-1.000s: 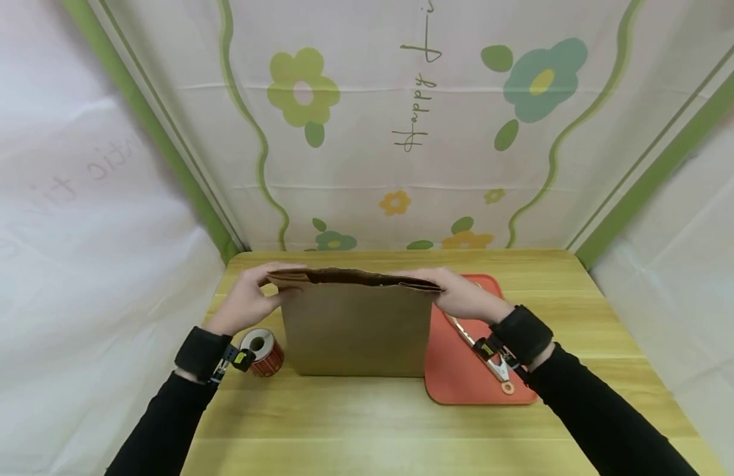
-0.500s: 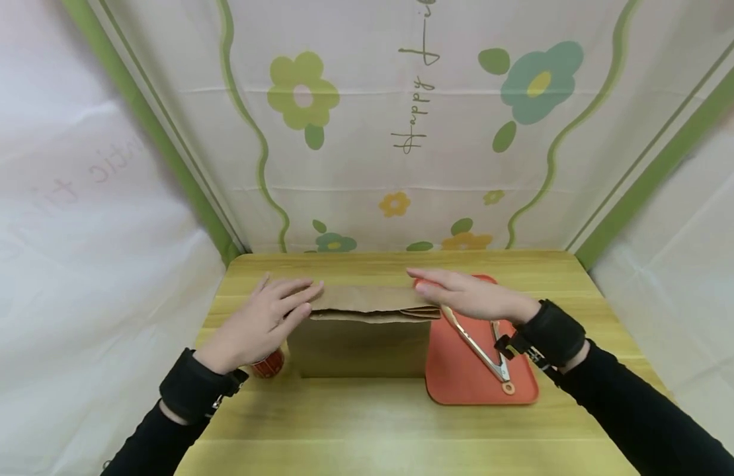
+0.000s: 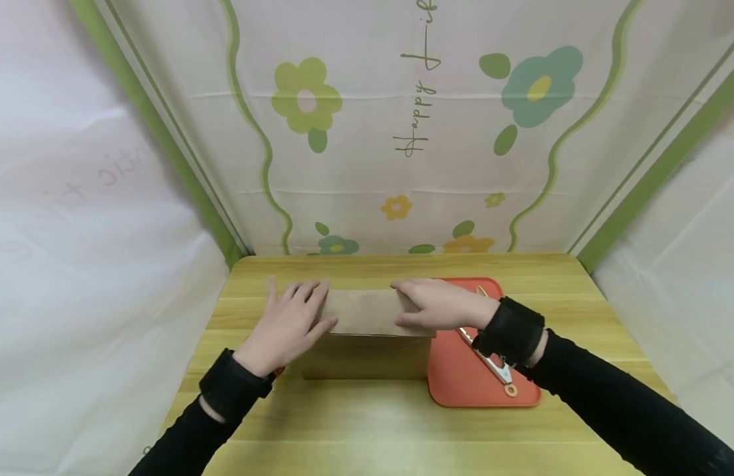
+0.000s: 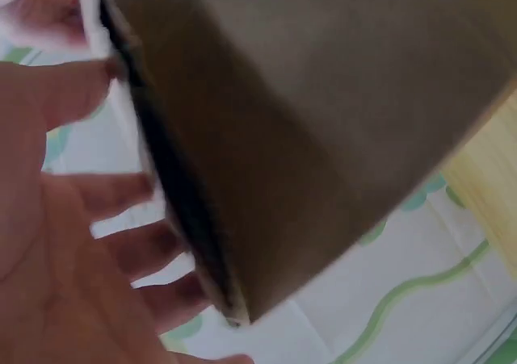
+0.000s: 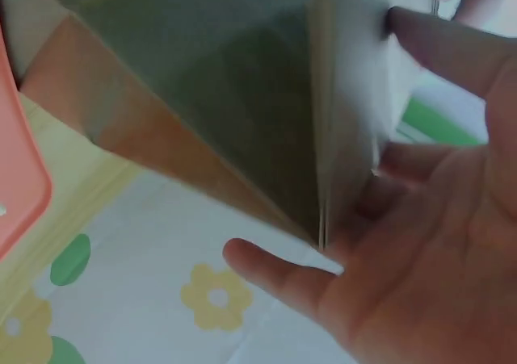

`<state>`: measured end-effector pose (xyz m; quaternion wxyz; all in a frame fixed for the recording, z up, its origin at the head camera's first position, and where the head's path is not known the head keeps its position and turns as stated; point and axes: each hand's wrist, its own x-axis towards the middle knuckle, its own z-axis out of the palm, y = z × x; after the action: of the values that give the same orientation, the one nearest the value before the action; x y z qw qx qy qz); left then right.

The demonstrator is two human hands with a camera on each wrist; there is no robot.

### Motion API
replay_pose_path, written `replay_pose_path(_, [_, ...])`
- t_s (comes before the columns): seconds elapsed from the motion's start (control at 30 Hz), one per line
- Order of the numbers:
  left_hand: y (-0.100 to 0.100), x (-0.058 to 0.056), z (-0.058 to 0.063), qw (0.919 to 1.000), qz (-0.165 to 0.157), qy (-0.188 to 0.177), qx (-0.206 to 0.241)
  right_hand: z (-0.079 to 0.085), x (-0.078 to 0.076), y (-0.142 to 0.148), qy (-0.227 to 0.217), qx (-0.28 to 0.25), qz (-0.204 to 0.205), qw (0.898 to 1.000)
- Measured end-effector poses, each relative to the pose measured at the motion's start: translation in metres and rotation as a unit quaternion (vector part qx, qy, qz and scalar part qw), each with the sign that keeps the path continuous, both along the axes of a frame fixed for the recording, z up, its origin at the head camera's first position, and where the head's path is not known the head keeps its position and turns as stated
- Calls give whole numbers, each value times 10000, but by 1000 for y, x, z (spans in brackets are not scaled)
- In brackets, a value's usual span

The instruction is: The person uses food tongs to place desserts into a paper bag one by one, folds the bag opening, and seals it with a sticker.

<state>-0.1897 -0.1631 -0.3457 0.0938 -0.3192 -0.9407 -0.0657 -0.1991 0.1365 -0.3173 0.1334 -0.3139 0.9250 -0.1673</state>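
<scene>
A brown paper bag [image 3: 367, 357] stands on the table with its top folded over into a flat flap [image 3: 362, 311]. My left hand [image 3: 288, 325] rests on the flap's left end, fingers spread and thumb near the front edge. On the right end lies my right hand [image 3: 437, 304], its fingers reaching across the flap. In the left wrist view, the left fingertips [image 4: 174, 299] touch the folded edge of the bag [image 4: 323, 122]. The right wrist view has the right thumb [image 5: 444, 49] against the flap and the little finger held out straight.
A red tray [image 3: 462, 385] sits right of the bag, with metal tongs [image 3: 496, 370] on it, partly under the right arm. A sliver of the red roll [image 3: 278, 372] shows by the left wrist. A flowered cloth [image 3: 343, 165] hangs behind the wooden table [image 3: 367, 423].
The bag's top, earlier upright and gripped at both corners, has folded down toward me into a flap. My left hand has shifted right and now mostly hides the roll.
</scene>
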Motion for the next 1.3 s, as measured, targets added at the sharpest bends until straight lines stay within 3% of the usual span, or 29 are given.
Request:
replay_pose_path(0.17, [24, -11, -10, 9975, -360, 590, 117, -7, -3, -23, 648, 302, -167, 9973])
replay_pose_path(0.3, [43, -17, -15, 9919, -792, 952, 272, -14, -8, -41, 1005, -54, -134, 9948])
replay_pose_path(0.43, [50, -24, -23, 9879, -966, 1109, 481, -21, -9, -49, 1201, -367, -268, 9917])
replay_pose_path(0.53, [40, -30, -26, 9890, -855, 999, 671, -24, -7, -46, 1448, -389, -588, 9869])
replay_pose_path(0.67, [9, -39, -30, 9908, -708, 653, 954, -27, -6, -28, 1707, -364, -707, 9821])
replay_pose_path(0.8, [-28, -45, -32, 9870, -768, 445, 1339, -28, -8, 3, 1769, -444, -269, 9829])
replay_pose_path(0.87, [-42, -46, -31, 9848, -823, 542, 1433, -28, -10, 16, 1710, -511, 43, 9839])
replay_pose_path(1.0, [-50, -48, -25, 9852, -851, 672, 1329, -29, -13, 27, 1784, -534, 377, 9818])
replay_pose_path(1.1, [-46, -45, -20, 9899, -735, 701, 988, -33, -10, 21, 2230, -222, 215, 9743])
replay_pose_path(1.2, [-30, -39, -15, 9927, -602, 718, 759, -37, -2, 7, 2917, 316, -136, 9559])
replay_pose_path(1.3, [-3, -33, -15, 9931, -596, 702, 727, -44, 4, -14, 3380, 466, -373, 9393])
